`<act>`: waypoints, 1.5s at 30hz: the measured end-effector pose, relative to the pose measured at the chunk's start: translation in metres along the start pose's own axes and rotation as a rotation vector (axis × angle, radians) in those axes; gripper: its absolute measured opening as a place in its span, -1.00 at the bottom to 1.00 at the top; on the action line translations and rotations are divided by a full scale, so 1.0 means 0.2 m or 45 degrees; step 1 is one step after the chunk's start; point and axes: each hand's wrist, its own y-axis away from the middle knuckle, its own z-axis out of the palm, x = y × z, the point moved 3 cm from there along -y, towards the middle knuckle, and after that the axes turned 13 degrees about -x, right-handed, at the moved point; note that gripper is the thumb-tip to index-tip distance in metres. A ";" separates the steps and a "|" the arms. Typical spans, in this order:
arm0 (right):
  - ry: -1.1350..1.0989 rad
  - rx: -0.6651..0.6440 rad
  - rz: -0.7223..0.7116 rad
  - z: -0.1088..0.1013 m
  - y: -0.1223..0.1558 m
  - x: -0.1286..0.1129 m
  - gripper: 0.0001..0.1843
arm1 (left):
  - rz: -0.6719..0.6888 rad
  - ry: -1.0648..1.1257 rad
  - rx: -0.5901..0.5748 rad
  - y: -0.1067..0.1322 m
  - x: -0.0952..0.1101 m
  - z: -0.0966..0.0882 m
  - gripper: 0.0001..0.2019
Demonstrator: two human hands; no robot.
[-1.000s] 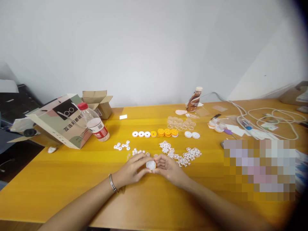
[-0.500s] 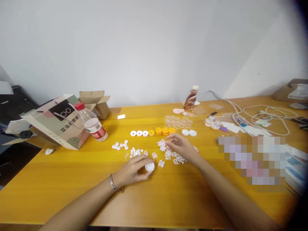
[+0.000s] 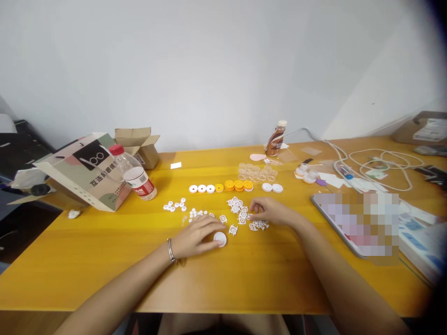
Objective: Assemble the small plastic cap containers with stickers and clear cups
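A shallow white round cap [image 3: 220, 239] lies at the fingertips of my left hand [image 3: 199, 236], whose thumb and forefinger close on its left side. My right hand [image 3: 272, 211] is over the loose white openwork pieces [image 3: 242, 215], its fingers curled together; what is between the fingertips, if anything, is hidden. Single openwork pieces [image 3: 233, 229] lie between the two hands. Small white buttons [image 3: 193, 213] sit just beyond my left hand, partly covered by it. More small white discs [image 3: 170, 205] are scattered farther left.
Behind stand white rings [image 3: 201, 188], yellow rings [image 3: 229, 185], white discs [image 3: 267, 187] and clear cups [image 3: 256, 173]. A water bottle [image 3: 139, 181], paper bag [image 3: 101, 186] and carton [image 3: 148, 151] stand left. Right are a coffee bottle [image 3: 275, 141], cables [image 3: 384, 151] and a blurred-out tablet-like thing [image 3: 323, 218].
My right hand has moved right and slightly down across the openwork pieces. My left hand remains at the white cap, its fingers extended a little more. The view has shifted slightly.
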 end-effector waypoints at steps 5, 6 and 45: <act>0.013 -0.016 -0.004 0.03 -0.02 -0.02 -0.84 | -0.067 -0.106 0.011 -0.09 0.02 0.01 -0.73; 0.012 -0.006 -0.003 0.03 -0.02 -0.02 -0.84 | -0.070 -0.139 0.000 -0.11 0.03 0.01 -0.73; -1.742 0.563 -0.343 0.64 0.26 -0.30 -0.82 | -0.086 1.105 0.385 -0.10 0.11 0.14 -0.79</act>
